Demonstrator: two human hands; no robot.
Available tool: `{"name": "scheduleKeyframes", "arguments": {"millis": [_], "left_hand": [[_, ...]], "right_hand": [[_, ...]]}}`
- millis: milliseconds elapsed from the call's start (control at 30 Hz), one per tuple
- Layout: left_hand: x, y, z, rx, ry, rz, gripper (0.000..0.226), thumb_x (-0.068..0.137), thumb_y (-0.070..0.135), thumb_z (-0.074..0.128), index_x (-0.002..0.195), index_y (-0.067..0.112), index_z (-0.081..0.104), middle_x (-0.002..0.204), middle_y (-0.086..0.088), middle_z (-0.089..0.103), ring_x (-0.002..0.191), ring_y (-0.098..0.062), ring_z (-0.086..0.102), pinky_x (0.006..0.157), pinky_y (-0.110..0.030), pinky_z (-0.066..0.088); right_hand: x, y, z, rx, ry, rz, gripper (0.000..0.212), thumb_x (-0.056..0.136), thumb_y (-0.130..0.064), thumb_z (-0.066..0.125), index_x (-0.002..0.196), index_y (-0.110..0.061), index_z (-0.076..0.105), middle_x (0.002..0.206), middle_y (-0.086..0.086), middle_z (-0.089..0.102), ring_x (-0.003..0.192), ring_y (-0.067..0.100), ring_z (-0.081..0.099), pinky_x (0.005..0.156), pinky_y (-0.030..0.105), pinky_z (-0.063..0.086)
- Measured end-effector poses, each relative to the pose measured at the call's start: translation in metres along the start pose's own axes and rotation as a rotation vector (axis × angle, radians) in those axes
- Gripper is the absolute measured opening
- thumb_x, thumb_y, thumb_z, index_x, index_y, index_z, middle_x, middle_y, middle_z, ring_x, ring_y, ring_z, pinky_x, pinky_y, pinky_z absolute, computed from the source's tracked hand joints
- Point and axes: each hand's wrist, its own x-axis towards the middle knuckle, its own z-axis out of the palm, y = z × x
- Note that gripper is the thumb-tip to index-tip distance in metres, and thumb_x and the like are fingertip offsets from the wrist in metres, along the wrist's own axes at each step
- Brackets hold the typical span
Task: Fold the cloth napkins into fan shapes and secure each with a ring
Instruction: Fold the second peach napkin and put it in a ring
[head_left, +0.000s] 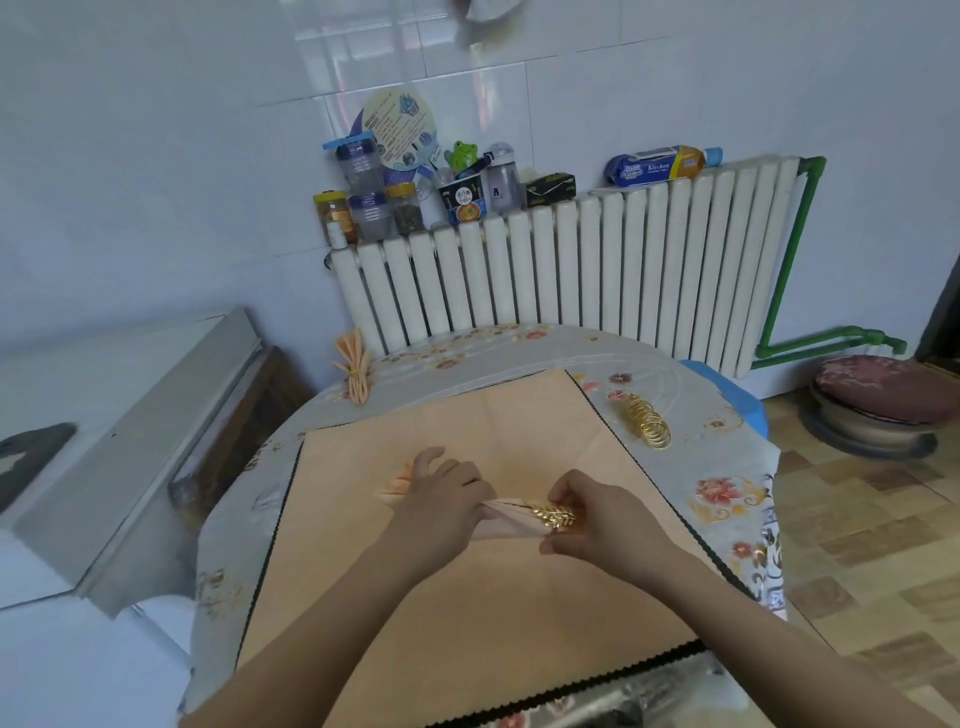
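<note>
Ring going onto pleated napkin, mid-table.

Left hand (441, 499) grips the pleated napkin (498, 522) at its middle; right hand (587, 512) pinches the gold leaf ring (553, 514) round the napkin's end. Both lie on a flat peach cloth (467, 597) covering the table (727, 499). Judgement: keep pleats squeezed tight near the ring, slide it toward centre without twisting, then let the ends fan. Spare rings (647, 428) stand near the cloth's far right edge, well apart from the hands. One finished napkin (356, 371) lies at the far left. Nothing blocks the slide; loose pleats are the risk.
</note>
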Motion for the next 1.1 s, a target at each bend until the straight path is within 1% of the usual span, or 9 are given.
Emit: {"name": "scheduleKeyframes", "arguments": {"millis": [200, 367, 500, 700, 767, 867, 967, 1034, 1100], "left_hand": [[-0.011, 0.01, -0.011, -0.048, -0.095, 0.015, 0.025, 0.079, 0.033, 0.046, 0.073, 0.029, 0.07, 0.076, 0.013, 0.061, 0.074, -0.009, 0.062, 0.098, -0.035, 0.022], [-0.019, 0.01, -0.018, -0.143, -0.223, -0.041, 0.023, 0.094, 0.024, 0.048, 0.104, 0.019, 0.068, 0.109, 0.003, 0.061, 0.11, -0.013, 0.05, 0.112, -0.031, 0.003], [-0.023, 0.014, -0.023, -0.218, -0.3, -0.073, 0.021, 0.095, 0.021, 0.049, 0.11, 0.017, 0.063, 0.115, 0.002, 0.058, 0.12, -0.012, 0.042, 0.114, -0.026, 0.004], [-0.027, 0.019, -0.03, -0.402, -0.38, -0.168, 0.058, 0.093, 0.013, 0.051, 0.144, 0.028, 0.029, 0.106, 0.004, 0.057, 0.124, -0.011, 0.034, 0.104, -0.008, 0.0], [-0.03, 0.016, -0.028, -0.374, -0.405, -0.147, 0.063, 0.095, 0.014, 0.051, 0.148, 0.032, 0.021, 0.11, 0.005, 0.057, 0.13, -0.016, 0.028, 0.109, -0.015, 0.001], [-0.04, 0.012, -0.027, -0.264, -0.408, -0.118, 0.066, 0.095, 0.015, 0.05, 0.15, 0.032, 0.016, 0.118, 0.006, 0.057, 0.135, -0.021, 0.028, 0.117, -0.034, 0.002], [-0.054, 0.009, -0.028, -0.142, -0.346, -0.141, 0.061, 0.095, 0.019, 0.05, 0.148, 0.029, 0.023, 0.139, 0.006, 0.043, 0.137, -0.015, 0.026, 0.116, -0.033, -0.001], [-0.068, 0.01, -0.023, -0.214, -0.199, -0.325, 0.046, 0.092, 0.025, 0.055, 0.135, 0.027, 0.04, 0.133, 0.006, 0.044, 0.129, -0.017, 0.034, 0.108, -0.028, 0.018], [-0.08, 0.017, -0.02, -0.432, -0.056, -0.654, 0.021, 0.088, 0.028, 0.061, 0.106, 0.023, 0.051, 0.107, 0.005, 0.053, 0.103, -0.015, 0.051, 0.083, -0.021, 0.039]], "right_hand": [[0.001, -0.031, 0.014, -0.217, -0.036, -0.09, 0.052, 0.068, -0.052, 0.073, 0.106, -0.025, 0.051, 0.103, -0.006, 0.066, 0.092, 0.017, 0.059, 0.064, 0.028, 0.036], [-0.001, -0.04, 0.021, -0.185, -0.053, -0.077, 0.051, 0.067, -0.049, 0.075, 0.105, -0.023, 0.052, 0.103, -0.004, 0.068, 0.092, 0.019, 0.06, 0.065, 0.028, 0.037], [-0.004, -0.044, 0.028, -0.166, -0.081, -0.066, 0.05, 0.067, -0.049, 0.075, 0.103, -0.023, 0.052, 0.1, -0.004, 0.069, 0.09, 0.018, 0.06, 0.06, 0.027, 0.035], [-0.009, -0.049, 0.041, -0.227, -0.069, -0.083, 0.052, 0.062, -0.058, 0.075, 0.096, -0.023, 0.056, 0.088, -0.005, 0.067, 0.086, 0.017, 0.059, 0.061, 0.029, 0.032], [-0.012, -0.052, 0.048, -0.3, -0.05, -0.091, 0.055, 0.063, -0.064, 0.071, 0.094, -0.022, 0.054, 0.079, -0.008, 0.059, 0.079, 0.017, 0.054, 0.062, 0.029, 0.029], [-0.015, -0.058, 0.062, -0.352, -0.043, -0.082, 0.051, 0.072, -0.07, 0.058, 0.088, -0.023, 0.048, 0.07, -0.01, 0.045, 0.072, 0.014, 0.046, 0.063, 0.028, 0.032], [-0.016, -0.06, 0.069, -0.275, -0.077, -0.054, 0.045, 0.082, -0.069, 0.046, 0.081, -0.024, 0.047, 0.072, -0.009, 0.052, 0.069, 0.012, 0.049, 0.062, 0.027, 0.038], [-0.014, -0.06, 0.068, -0.148, -0.112, 0.001, 0.036, 0.087, -0.061, 0.046, 0.075, -0.026, 0.049, 0.07, -0.01, 0.052, 0.069, 0.011, 0.05, 0.058, 0.024, 0.037], [-0.009, -0.058, 0.066, -0.007, -0.122, 0.061, 0.028, 0.088, -0.05, 0.052, 0.074, -0.026, 0.055, 0.072, -0.01, 0.056, 0.073, 0.011, 0.054, 0.056, 0.021, 0.036]]}}
